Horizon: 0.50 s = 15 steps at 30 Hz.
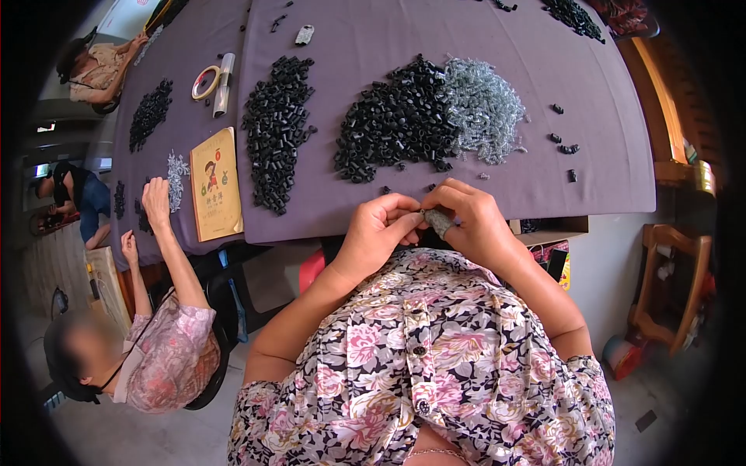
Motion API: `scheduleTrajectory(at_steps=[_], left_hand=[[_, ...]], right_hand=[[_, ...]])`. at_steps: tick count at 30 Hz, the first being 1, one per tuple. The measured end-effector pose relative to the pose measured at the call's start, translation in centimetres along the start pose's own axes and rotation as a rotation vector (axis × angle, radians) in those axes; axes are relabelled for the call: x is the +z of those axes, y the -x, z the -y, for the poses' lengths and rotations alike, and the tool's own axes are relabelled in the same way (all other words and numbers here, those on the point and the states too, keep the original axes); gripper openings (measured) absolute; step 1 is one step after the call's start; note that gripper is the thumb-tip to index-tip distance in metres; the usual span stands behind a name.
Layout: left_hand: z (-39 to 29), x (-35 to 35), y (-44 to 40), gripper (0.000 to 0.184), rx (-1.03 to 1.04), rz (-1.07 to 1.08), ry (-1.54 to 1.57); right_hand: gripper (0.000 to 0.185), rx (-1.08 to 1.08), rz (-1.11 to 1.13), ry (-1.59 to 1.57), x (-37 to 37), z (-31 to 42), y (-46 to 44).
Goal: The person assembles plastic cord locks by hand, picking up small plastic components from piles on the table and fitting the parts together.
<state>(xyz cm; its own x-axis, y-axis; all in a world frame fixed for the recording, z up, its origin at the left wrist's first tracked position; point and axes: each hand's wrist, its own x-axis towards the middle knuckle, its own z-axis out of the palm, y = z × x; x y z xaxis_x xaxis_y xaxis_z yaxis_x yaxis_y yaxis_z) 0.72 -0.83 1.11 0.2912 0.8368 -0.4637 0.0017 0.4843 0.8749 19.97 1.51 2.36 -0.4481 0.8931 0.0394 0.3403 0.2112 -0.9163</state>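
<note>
My left hand [376, 235] and my right hand [472, 221] meet at the table's near edge, in front of my chest. Fingers on both sides are pinched together around something small, mostly hidden by the fingertips, so its kind cannot be made out. Greyish wrapping [439, 223] covers a digit of my right hand. Beyond my hands lies a large heap of short black tube-like pieces [392, 124]. Touching it on the right is a pile of small clear or silvery spring-like pieces [483, 113]. Another black heap [278, 132] stretches out to the left.
A yellowish booklet [217, 186], a tape roll [206, 82] and a clear cylinder [224, 85] lie left on the cloth-covered table [326, 210]. A co-worker's hand [156, 203] is near another silvery pile [177, 180]. A wooden chair [672, 287] stands right.
</note>
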Motion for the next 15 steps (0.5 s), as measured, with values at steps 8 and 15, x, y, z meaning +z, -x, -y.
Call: scheduleTrajectory(at_steps=[8,15], left_hand=[[0.4,0.7,-0.2,0.013,0.017,-0.038,-0.005],[0.0,-0.1,-0.8,0.017,0.041,-0.088,0.052]], right_hand=[[0.02,0.006,0.016,0.002,-0.1,-0.7,0.4],[0.021,0.123,-0.265,-0.154,-1.8,-2.0,-0.5]])
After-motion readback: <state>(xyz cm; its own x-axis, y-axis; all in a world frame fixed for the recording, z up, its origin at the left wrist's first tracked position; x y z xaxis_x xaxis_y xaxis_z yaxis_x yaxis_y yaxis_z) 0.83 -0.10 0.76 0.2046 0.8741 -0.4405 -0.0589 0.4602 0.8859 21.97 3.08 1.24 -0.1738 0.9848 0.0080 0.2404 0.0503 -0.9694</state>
